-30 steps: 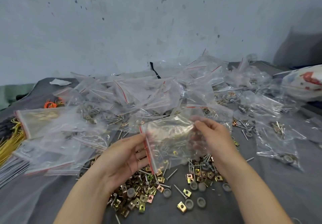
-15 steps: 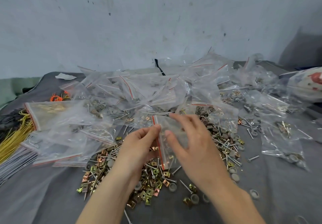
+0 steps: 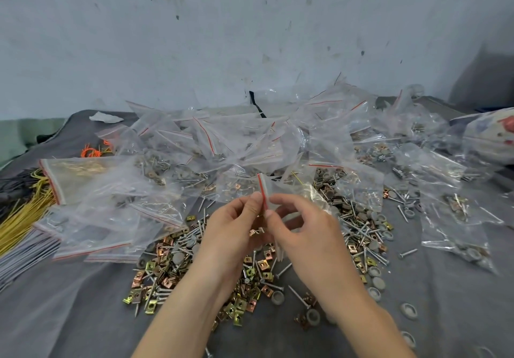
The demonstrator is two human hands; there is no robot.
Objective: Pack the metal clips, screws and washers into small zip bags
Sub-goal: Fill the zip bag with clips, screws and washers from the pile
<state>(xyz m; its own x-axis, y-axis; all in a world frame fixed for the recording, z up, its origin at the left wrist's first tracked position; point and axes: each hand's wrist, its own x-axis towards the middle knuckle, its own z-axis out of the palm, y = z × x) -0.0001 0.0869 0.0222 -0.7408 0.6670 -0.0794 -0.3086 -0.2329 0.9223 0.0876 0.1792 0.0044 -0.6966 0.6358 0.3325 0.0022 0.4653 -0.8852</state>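
Both hands hold one small clear zip bag point(image 3: 267, 190) with a red strip, mouth edge upright, above the loose parts. My left hand point(image 3: 236, 229) pinches the strip from the left. My right hand point(image 3: 303, 232) pinches it from the right with thumb and fingers. Beneath them lies a heap of brass-coloured metal clips point(image 3: 247, 296). Silver screws point(image 3: 358, 229) spread to the right. Grey round washers point(image 3: 378, 282) are scattered at the lower right. What is inside the held bag is hard to make out.
A big pile of zip bags point(image 3: 222, 146), some filled, runs across the grey cloth point(image 3: 55, 316) up to the wall. Yellow ties point(image 3: 25, 207) and orange ties point(image 3: 93, 151) lie at the left. More filled bags point(image 3: 459, 218) lie at the right.
The bag was spread flat between my hands a second ago; now both hands have come together and pinch its red-striped mouth, turned edge-on.
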